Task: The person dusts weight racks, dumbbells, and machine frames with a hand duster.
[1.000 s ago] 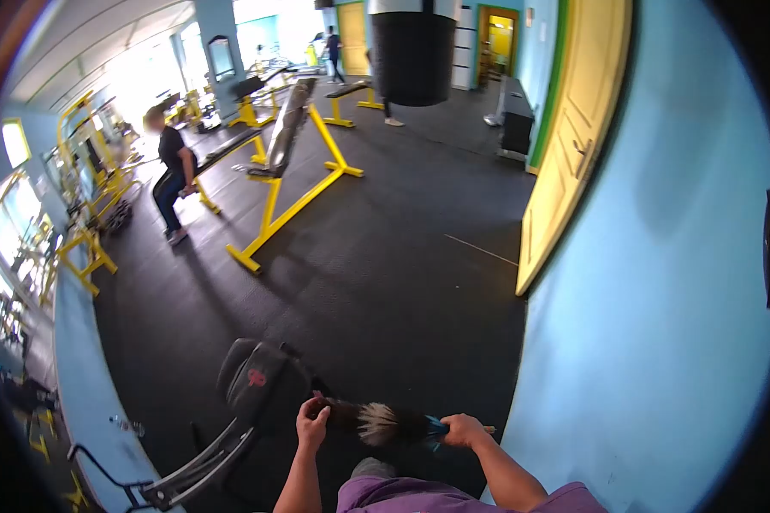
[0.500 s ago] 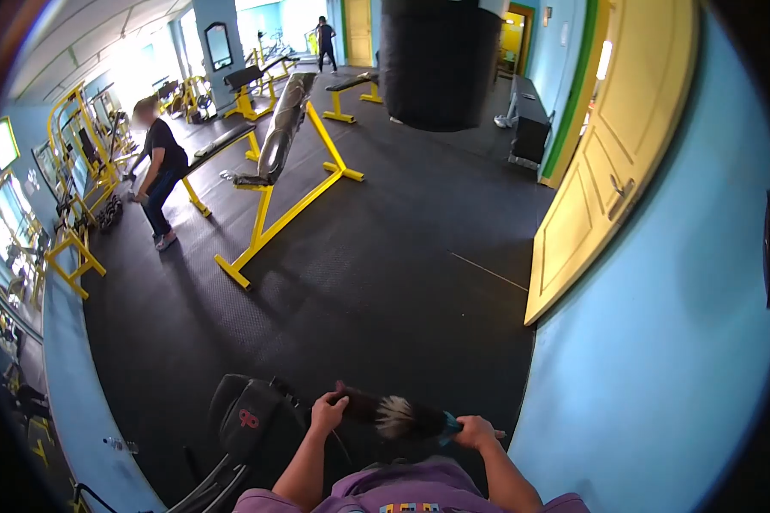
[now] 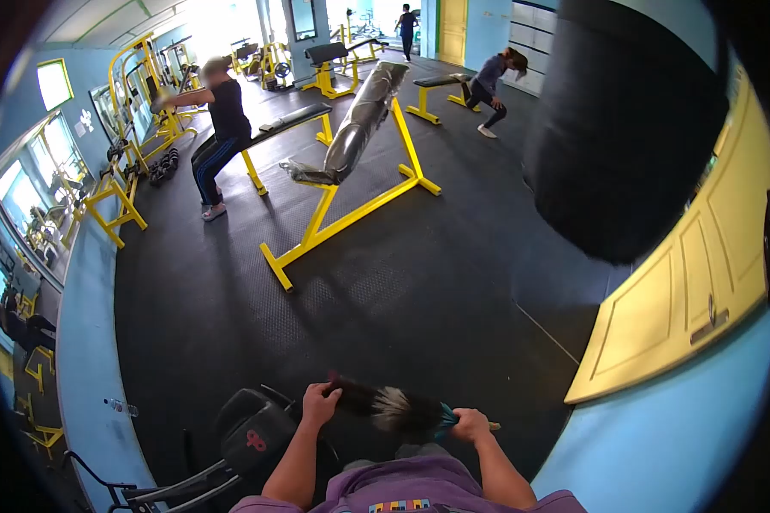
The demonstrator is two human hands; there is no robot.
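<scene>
Duster (image 3: 391,409) gripped both ends: left hand (image 3: 318,403) closed on feather tip, right hand (image 3: 470,423) closed on handle; red logo on black pad (image 3: 255,438) unreadable.

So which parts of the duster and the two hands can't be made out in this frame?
Head view only:
- Duster handle: closed inside the right hand, only a tip showing.
- Feather tips: covered by the left hand.
- Palms and finger pads: turned away from the camera.
- Padded seat: its frame runs off the bottom edge.
</scene>
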